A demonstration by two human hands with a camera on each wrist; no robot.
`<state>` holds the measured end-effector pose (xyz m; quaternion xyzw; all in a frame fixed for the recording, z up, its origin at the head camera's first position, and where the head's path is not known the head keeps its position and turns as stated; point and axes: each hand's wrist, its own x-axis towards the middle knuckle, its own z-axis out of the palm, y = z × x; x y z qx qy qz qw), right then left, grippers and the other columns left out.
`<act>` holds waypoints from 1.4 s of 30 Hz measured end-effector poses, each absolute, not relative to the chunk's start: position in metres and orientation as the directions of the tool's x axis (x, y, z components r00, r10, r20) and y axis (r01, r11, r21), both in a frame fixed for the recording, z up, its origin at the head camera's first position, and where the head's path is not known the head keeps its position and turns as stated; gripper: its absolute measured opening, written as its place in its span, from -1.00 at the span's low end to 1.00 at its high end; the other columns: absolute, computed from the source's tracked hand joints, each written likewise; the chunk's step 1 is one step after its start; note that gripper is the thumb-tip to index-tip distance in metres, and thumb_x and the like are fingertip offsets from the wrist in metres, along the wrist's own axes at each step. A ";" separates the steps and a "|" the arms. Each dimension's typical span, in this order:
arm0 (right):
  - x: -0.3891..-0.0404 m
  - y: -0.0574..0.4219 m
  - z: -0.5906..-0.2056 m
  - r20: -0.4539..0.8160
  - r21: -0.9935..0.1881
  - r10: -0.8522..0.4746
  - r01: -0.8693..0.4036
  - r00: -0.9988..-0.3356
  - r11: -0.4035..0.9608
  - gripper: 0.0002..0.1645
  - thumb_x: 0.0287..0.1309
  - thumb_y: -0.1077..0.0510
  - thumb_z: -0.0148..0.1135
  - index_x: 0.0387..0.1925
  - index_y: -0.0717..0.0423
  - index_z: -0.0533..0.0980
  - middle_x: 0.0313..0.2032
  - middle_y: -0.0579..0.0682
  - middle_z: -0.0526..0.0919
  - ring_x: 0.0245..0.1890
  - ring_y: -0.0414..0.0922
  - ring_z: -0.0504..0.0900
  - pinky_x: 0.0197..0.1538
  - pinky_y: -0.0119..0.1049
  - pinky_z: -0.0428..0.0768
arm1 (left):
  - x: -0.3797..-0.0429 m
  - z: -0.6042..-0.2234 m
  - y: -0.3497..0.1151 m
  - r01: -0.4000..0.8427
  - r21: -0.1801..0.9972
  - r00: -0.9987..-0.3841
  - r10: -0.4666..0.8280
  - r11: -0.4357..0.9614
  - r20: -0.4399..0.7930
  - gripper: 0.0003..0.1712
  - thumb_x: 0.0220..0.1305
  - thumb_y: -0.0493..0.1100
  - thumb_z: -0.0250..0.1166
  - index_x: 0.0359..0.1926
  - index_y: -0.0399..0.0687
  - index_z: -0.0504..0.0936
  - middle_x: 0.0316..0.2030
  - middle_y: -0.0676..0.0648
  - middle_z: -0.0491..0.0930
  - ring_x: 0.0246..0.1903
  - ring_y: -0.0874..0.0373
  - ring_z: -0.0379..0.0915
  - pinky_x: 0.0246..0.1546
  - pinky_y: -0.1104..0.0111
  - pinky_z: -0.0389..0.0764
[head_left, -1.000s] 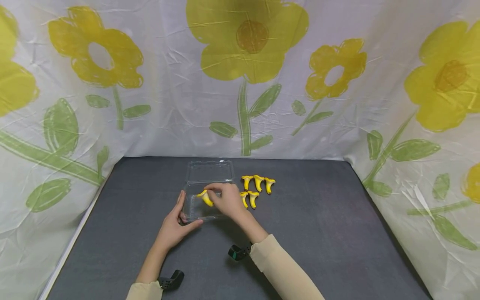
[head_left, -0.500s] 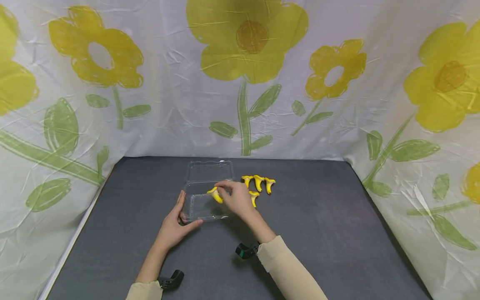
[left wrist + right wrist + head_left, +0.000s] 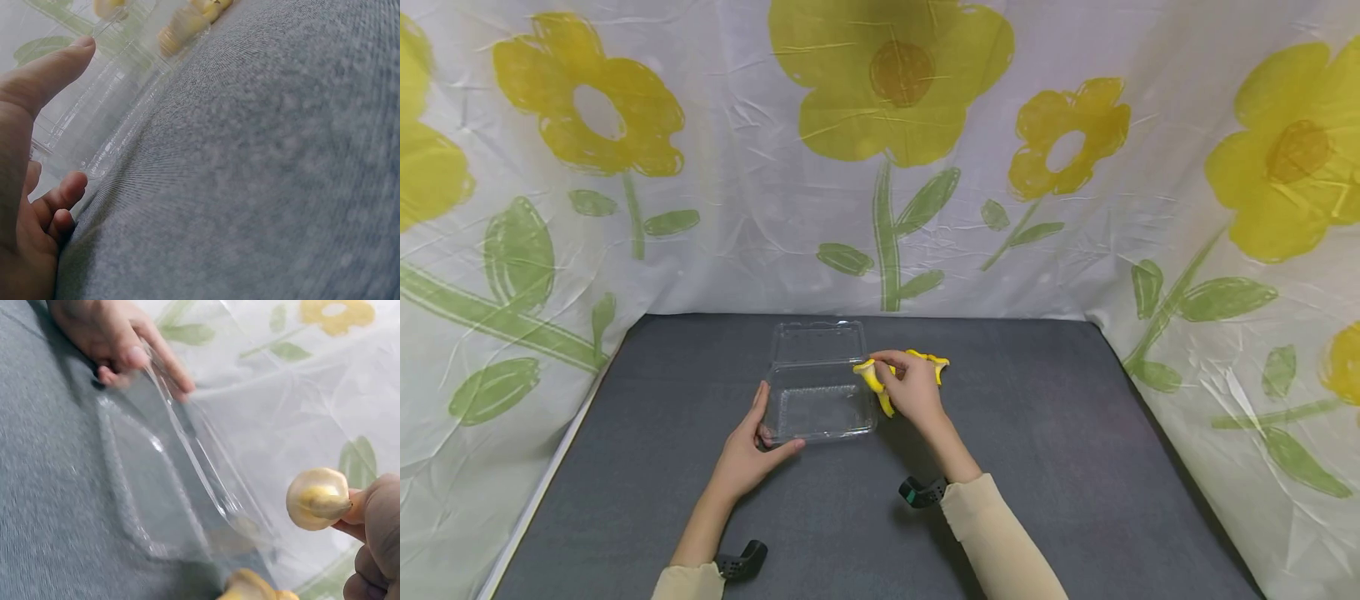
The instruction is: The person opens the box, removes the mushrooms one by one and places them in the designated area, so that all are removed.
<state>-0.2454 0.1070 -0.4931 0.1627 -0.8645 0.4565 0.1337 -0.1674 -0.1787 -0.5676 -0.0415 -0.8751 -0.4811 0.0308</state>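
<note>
A clear plastic clamshell box lies on the table with its lid folded back. My left hand grips its near left corner, thumb along the front wall and fingers at the left side. Just past the box's right rim, my right hand pinches a yellow chanterelle mushroom between thumb and fingers. In the right wrist view, the round end of this mushroom faces the camera, raised above the box. Below it another mushroom lies on the table, and more are partly hidden behind the right hand.
Dark grey cloth covers the table. A white curtain printed with yellow flowers encloses the back and sides. Each wrist wears a black camera mount.
My right hand has carried the pinched mushroom rightward, from above the box to its right rim, and now covers part of the mushroom group. The left hand and box have stayed put.
</note>
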 end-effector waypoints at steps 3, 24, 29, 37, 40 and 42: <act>-0.246 0.116 -0.494 0.378 -0.762 -0.119 -0.381 -0.918 0.524 -0.80 0.42 0.27 0.36 -0.02 0.19 0.79 -0.10 0.12 0.85 -0.69 -0.36 0.41 -0.64 -0.43 0.29 | -0.167 -0.568 -0.179 0.102 0.839 -0.995 0.041 0.535 0.095 0.40 0.15 0.11 0.65 0.74 -0.01 -0.10 0.71 -0.10 -0.08 -0.36 0.22 0.28 -0.31 0.38 0.38; -0.240 0.188 -0.530 0.404 -0.771 0.139 -0.255 -0.904 0.583 -0.81 0.40 0.27 0.39 -0.04 0.20 0.80 -0.08 0.15 0.84 -0.25 0.04 0.85 -0.55 -0.44 0.44 | -0.168 -0.568 -0.178 0.096 0.829 -0.995 0.040 0.551 0.089 0.41 0.15 0.14 0.64 0.74 -0.02 -0.11 0.71 -0.09 -0.08 -0.36 0.21 0.29 -0.31 0.38 0.38; -0.235 0.192 -0.543 0.388 -0.775 0.158 -0.228 -0.908 0.589 -0.81 0.40 0.26 0.38 -0.05 0.20 0.80 -0.12 0.14 0.85 -0.63 -0.23 0.65 -0.63 -0.44 0.32 | -0.168 -0.568 -0.179 0.103 0.830 -0.995 0.045 0.548 0.094 0.40 0.16 0.12 0.65 0.74 -0.02 -0.11 0.71 -0.09 -0.10 -0.36 0.22 0.29 -0.30 0.39 0.39; -0.232 0.193 -0.561 0.419 -0.738 0.138 -0.249 -0.897 0.627 -0.83 0.38 0.29 0.39 -0.07 0.20 0.81 -0.17 0.13 0.86 -0.58 -0.14 0.70 -0.57 -0.43 0.38 | -0.167 -0.567 -0.179 0.109 0.826 -0.994 0.046 0.553 0.101 0.40 0.15 0.12 0.65 0.74 -0.04 -0.11 0.71 -0.10 -0.08 -0.35 0.22 0.30 -0.29 0.38 0.40; -0.230 0.194 -0.563 0.430 -0.728 0.143 -0.249 -0.891 0.639 -0.83 0.37 0.29 0.40 -0.08 0.19 0.81 -0.15 0.12 0.86 -0.34 0.00 0.84 -0.53 -0.41 0.43 | -0.167 -0.567 -0.178 0.106 0.829 -0.994 0.046 0.549 0.096 0.41 0.15 0.12 0.65 0.74 -0.02 -0.11 0.71 -0.10 -0.08 -0.35 0.22 0.30 -0.29 0.38 0.40; -0.229 0.194 -0.565 0.426 -0.726 0.148 -0.240 -0.893 0.645 -0.83 0.35 0.29 0.40 -0.08 0.18 0.81 -0.15 0.12 0.86 -0.24 0.04 0.85 -0.49 -0.39 0.46 | -0.167 -0.567 -0.179 0.104 0.831 -0.995 0.046 0.547 0.094 0.41 0.15 0.12 0.65 0.74 -0.02 -0.12 0.71 -0.09 -0.08 -0.35 0.22 0.31 -0.29 0.38 0.40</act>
